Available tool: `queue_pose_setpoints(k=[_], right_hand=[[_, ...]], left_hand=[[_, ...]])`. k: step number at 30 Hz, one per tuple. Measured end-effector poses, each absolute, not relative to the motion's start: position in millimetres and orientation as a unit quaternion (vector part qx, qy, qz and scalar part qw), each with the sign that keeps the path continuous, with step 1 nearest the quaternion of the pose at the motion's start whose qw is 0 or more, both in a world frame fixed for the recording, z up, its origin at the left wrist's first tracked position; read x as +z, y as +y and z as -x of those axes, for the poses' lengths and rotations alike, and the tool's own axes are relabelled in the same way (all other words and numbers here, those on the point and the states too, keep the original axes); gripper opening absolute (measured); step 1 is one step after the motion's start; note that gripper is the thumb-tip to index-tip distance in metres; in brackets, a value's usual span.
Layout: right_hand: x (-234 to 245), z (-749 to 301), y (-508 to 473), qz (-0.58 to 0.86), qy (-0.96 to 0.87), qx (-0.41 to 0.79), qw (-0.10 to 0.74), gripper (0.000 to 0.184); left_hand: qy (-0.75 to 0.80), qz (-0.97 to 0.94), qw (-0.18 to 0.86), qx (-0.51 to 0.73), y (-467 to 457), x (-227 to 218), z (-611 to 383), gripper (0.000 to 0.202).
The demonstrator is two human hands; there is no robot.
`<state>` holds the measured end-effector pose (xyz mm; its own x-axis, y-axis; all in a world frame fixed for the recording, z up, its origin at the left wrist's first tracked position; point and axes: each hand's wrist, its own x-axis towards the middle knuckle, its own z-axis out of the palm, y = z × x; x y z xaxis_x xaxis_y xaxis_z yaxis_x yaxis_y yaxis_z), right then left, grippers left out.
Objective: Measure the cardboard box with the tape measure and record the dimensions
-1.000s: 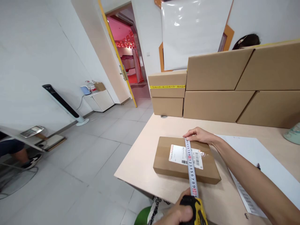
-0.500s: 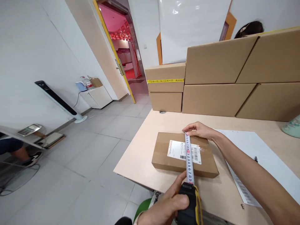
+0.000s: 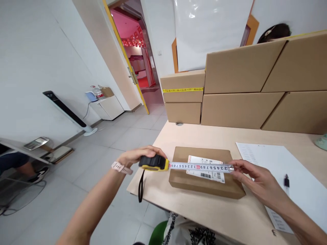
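A black and yellow tape measure is gripped in my left hand, at the left side of a small cardboard box. Its pulled-out blade runs sideways over the box top, across a white shipping label. My right hand pinches the blade's end near the box's right edge. From the tape case hangs a black wrist strap. The box lies flat on the pale wooden table.
Large cardboard boxes are stacked along the table's back. White paper sheets lie right of the small box, with a black pen on them. Part of a person's head shows behind the stack. A pale green object stands at the far right.
The tape measure has turned from lengthwise to sideways across the box. My left hand has moved up and left with the case; my right hand has come down to the box's right side.
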<state>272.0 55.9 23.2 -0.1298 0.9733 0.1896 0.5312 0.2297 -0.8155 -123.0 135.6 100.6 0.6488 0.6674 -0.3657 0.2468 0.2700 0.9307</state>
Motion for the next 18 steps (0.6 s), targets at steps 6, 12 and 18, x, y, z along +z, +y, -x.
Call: queue_pose_setpoints(k=[6,12,18], right_hand=[[-7,-284,66,0.597,-0.636,0.253,0.418,0.034],[-21,-301,71,0.611,-0.596,0.278,0.441,0.037],[-29,-293,70,0.598,-0.570,0.341,0.449,0.039]], left_hand=[[0.366,-0.620,0.688,0.092,201,57,121,0.036],[0.365,-0.641,0.668,0.100,213,41,141,0.032],[0.370,-0.645,0.662,0.095,215,46,153,0.032]])
